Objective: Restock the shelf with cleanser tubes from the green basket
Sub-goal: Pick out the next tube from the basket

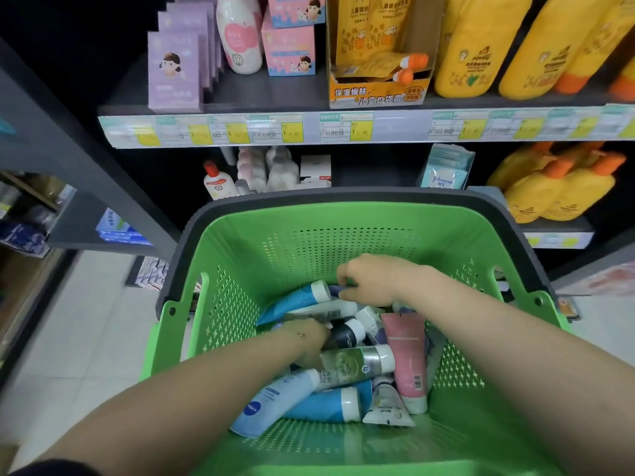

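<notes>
Forearms over green basket (343, 231), right hand (372, 281) fingers pinching dark tube (336, 289) lying crosswise, left hand (305, 340) fingers buried, grip unclear

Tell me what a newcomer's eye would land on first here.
The bright green basket fills the lower middle, with a jumble of cleanser tubes on its floor. Both hands reach into that pile: the right hand at the far side pinches a dark tube, and the left hand digs in nearer. Big yellow bottles crowd the shelf at upper right.
</notes>
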A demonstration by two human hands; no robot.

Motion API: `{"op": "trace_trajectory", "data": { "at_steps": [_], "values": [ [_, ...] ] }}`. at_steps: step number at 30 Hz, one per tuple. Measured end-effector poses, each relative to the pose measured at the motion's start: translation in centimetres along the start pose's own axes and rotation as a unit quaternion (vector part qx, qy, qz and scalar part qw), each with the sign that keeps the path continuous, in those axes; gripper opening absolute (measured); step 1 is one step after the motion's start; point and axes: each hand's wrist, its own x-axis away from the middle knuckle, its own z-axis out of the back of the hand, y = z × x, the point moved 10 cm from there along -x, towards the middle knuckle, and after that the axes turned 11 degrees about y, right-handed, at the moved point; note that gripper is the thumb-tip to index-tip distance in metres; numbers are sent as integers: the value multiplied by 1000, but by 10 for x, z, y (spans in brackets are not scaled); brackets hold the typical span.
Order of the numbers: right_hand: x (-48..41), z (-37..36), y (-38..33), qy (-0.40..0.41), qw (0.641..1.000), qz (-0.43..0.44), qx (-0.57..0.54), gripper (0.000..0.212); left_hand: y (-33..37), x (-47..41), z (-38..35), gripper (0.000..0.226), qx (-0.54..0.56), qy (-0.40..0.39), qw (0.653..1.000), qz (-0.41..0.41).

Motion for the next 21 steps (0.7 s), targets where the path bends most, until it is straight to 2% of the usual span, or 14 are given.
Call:
{"op": "trace_trajectory", "data": {
  "at_steps": [7, 12, 21],
  "values": [
    [1, -2, 3, -10, 1000, -8, 5, 27, -7, -1, -3, 35, 17, 12, 1000, 16],
    [2, -6, 7, -23, 1000, -14, 16, 29, -2, 2, 5, 33, 37, 16, 999, -3],
    [0, -14, 15, -32, 999, -29, 21, 25, 6, 9, 73, 29, 118, 122, 985, -32]
  ]
}}
